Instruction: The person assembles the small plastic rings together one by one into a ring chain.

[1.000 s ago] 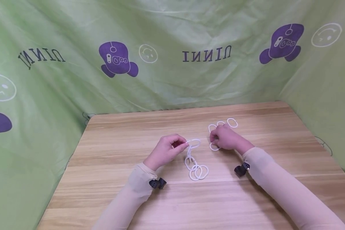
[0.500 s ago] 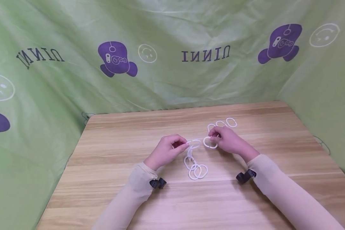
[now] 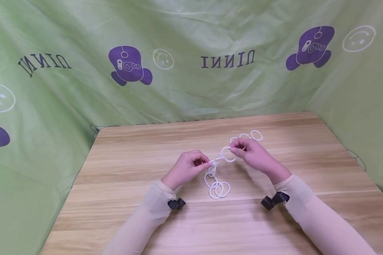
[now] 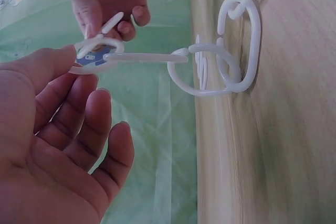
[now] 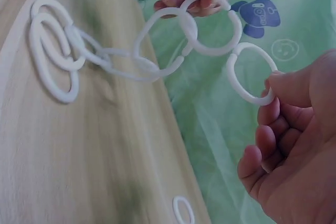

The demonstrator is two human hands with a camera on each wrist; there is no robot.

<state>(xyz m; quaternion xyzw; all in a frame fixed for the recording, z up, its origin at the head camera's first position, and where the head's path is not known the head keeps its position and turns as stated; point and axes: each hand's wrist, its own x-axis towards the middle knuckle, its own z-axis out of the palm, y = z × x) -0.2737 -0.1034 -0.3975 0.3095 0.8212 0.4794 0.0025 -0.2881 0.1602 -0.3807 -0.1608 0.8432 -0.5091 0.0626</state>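
Observation:
My left hand point(image 3: 189, 167) pinches the end link point(image 5: 210, 52) of a chain of white oval plastic links between thumb and forefinger. From there the chain runs down, and its lowest links point(image 3: 210, 193) lie on the table. My right hand point(image 3: 255, 154) pinches another white link point(image 5: 232, 77) at its edge, raised above the table. A split shows in each of these two held links. In the right wrist view, the split of the right link is right at the edge of the left one, and the two overlap in the left wrist view.
Several more white links point(image 3: 251, 135) lie in a row at the back of the wooden table point(image 3: 140, 141), partly behind my right hand. A green printed curtain point(image 3: 185, 95) hangs close behind the table and at both sides.
My right hand has picked a link up off the table and carried it left to the chain's end. The left hand has shifted slightly, tilting its link toward the right one.

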